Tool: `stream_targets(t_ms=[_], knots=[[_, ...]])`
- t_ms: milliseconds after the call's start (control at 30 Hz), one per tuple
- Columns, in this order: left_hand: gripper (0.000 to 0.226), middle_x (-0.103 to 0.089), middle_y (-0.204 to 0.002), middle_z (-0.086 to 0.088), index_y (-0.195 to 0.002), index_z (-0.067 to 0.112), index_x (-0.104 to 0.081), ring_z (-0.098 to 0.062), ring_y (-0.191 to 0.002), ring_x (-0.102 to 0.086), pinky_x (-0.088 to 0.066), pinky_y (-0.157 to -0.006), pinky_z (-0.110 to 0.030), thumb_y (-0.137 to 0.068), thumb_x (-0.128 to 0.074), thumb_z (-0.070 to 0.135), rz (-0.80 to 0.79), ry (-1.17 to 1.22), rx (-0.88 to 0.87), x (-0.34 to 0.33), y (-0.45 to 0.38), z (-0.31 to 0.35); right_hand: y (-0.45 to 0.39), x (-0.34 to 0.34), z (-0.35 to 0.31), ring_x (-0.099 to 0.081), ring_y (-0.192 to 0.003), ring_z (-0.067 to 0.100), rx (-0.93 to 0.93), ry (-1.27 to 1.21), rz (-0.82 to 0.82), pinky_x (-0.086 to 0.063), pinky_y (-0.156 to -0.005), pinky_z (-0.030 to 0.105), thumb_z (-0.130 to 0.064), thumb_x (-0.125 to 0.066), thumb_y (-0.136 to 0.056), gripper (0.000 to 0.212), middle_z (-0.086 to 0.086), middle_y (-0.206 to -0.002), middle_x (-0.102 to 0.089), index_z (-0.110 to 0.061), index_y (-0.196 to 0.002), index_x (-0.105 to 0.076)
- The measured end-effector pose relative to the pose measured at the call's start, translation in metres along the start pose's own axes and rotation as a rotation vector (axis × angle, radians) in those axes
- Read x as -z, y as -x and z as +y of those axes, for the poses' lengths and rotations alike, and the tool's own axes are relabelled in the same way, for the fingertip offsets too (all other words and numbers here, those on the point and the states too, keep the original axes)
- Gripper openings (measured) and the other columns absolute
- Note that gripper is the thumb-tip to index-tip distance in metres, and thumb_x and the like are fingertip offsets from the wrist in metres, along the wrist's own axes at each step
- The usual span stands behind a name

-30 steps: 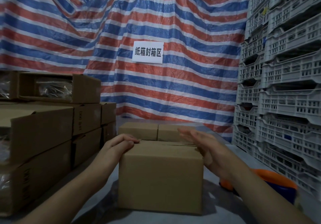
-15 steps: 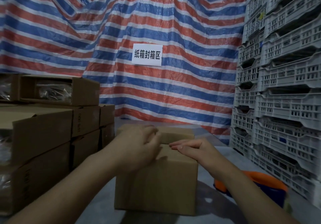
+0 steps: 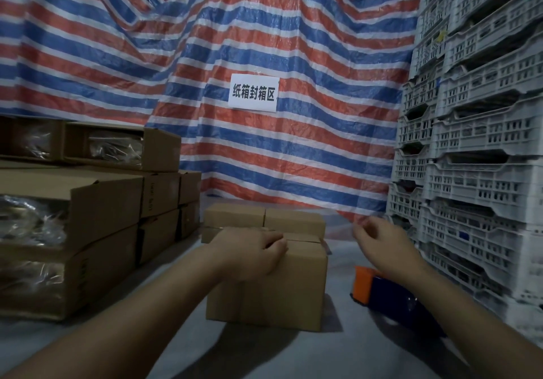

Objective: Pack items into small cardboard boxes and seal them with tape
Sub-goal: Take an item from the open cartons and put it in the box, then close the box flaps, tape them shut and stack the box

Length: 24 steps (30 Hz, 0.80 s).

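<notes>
The work surface [image 3: 346,258] is a pale grey, matte sheet, dimly lit, with soft shadows under the objects on it. A small cardboard box [image 3: 282,287] stands near its centre, flaps folded shut on top. The left hand [image 3: 249,253] rests on the near left part of the box top, fingers curled down against the closed flaps, pressing them. The right hand [image 3: 382,245] hangs in the air to the right of the box, apart from it; its fingers are loosely curled with thumb and fingertips drawn close, and whether they pinch anything cannot be told.

Just behind the box sit two more closed cartons [image 3: 264,217], side by side and touching. Right of the box, below the right forearm, lies a tape dispenser [image 3: 390,296] with an orange end and a dark blue body.

Along the left edge stands a stack of larger cardboard cartons [image 3: 88,211], several of them open at the side with clear plastic wrap visible inside. The right side of the room is filled by stacked grey plastic crates [image 3: 476,149] with slotted walls, reaching out of view at the top. The back wall is covered by a wrinkled red, white and blue striped tarpaulin [image 3: 264,40], which carries a white paper sign [image 3: 253,92] printed in black characters.
</notes>
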<state>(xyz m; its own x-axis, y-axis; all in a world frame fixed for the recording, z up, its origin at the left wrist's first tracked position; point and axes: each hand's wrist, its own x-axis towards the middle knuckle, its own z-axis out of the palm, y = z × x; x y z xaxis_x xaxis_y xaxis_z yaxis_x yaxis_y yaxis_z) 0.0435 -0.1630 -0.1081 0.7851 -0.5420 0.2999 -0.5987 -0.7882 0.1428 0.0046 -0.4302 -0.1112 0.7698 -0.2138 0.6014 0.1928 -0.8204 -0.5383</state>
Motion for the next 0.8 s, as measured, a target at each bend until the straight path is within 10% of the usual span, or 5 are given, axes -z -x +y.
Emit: stream_targets(t_ms=[200, 533, 667, 800], knots=[[0.053, -0.045, -0.15, 0.005, -0.147, 0.042, -0.036, -0.018, -0.134, -0.043, -0.033, -0.105, -0.04, -0.099, -0.022, 0.061, -0.045, 0.065, 0.037, 0.002, 0.0, 0.0, 0.038, 0.014, 0.057, -0.053, -0.064, 0.005, -0.186, 0.732, -0.302, -0.035, -0.053, 0.024, -0.075, -0.033, -0.093, 0.055, -0.009, -0.073, -0.055, -0.027, -0.076, -0.053], [0.039, -0.053, -0.139, 0.002, -0.135, 0.034, -0.053, -0.01, -0.117, -0.049, -0.034, -0.096, -0.033, -0.102, -0.036, 0.048, -0.153, 0.388, 0.129, 0.019, -0.004, 0.004, 0.03, -0.004, 0.081, -0.065, -0.074, 0.013, -0.085, 0.85, -0.025, -0.038, -0.055, 0.028, -0.074, -0.028, -0.094, 0.06, -0.006, -0.08, -0.063, -0.023, -0.087, -0.058], [0.038, -0.061, -0.122, -0.004, -0.122, 0.024, -0.06, -0.02, -0.113, -0.056, -0.04, -0.107, -0.042, -0.103, -0.034, 0.044, -0.066, 0.561, 0.177, 0.024, -0.004, 0.002, -0.012, 0.014, 0.042, -0.061, -0.051, 0.022, -0.209, 0.229, 0.173, -0.038, -0.048, 0.028, -0.069, -0.043, -0.095, 0.071, 0.005, -0.051, -0.059, -0.012, -0.057, -0.062], [0.033, -0.064, -0.101, -0.004, -0.096, 0.023, -0.058, -0.018, -0.095, -0.061, -0.046, -0.091, -0.031, -0.104, -0.036, 0.046, 0.091, 0.775, 0.261, 0.03, -0.004, 0.005, -0.055, 0.016, -0.027, -0.069, -0.075, 0.033, -0.257, -0.479, -0.025, -0.055, -0.083, 0.044, -0.064, -0.056, -0.091, 0.063, 0.016, -0.08, -0.073, -0.004, -0.093, -0.075]])
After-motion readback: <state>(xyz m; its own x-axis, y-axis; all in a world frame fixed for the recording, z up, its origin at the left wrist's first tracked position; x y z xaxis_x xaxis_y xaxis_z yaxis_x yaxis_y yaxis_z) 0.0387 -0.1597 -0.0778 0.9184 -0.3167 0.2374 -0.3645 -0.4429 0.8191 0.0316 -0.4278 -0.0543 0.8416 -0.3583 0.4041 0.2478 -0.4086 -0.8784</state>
